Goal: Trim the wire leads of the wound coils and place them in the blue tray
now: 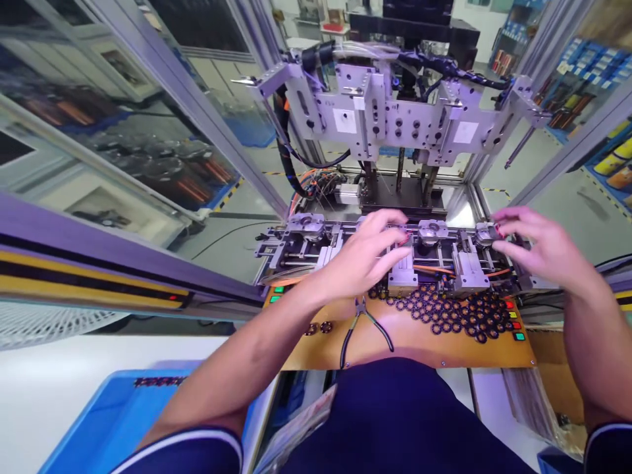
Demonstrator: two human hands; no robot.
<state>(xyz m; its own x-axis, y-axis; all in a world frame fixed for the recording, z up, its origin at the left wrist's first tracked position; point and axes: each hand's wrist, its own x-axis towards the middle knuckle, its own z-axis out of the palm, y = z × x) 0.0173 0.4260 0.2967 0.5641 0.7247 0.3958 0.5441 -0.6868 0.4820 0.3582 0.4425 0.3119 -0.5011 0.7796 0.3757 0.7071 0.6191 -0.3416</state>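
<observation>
Nearest, dark round rings (pixel 457 313) crowd the flat orange-brown board (pixel 412 345); beyond, the left hand (pixel 363 253) arches, fingers parted, and here's the right hand (pixel 550 249) curled at a small dark, red-marked part (pixel 496 231), pinch unclear; a light, level touch should suit. It's at the right end of the silver metal fixture row (pixel 433 230), long axis left to right; the part's facing can't be told.

From my remote station I list one dark navy top (pixel 395 421), plain-fronted; one left sleeve (pixel 192 455), near left, and one right sleeve (pixel 611 453), near right, both short, dark and thinly edged in white; left hand (pixel 363 258) and right hand (pixel 549 249), both bare.
</observation>
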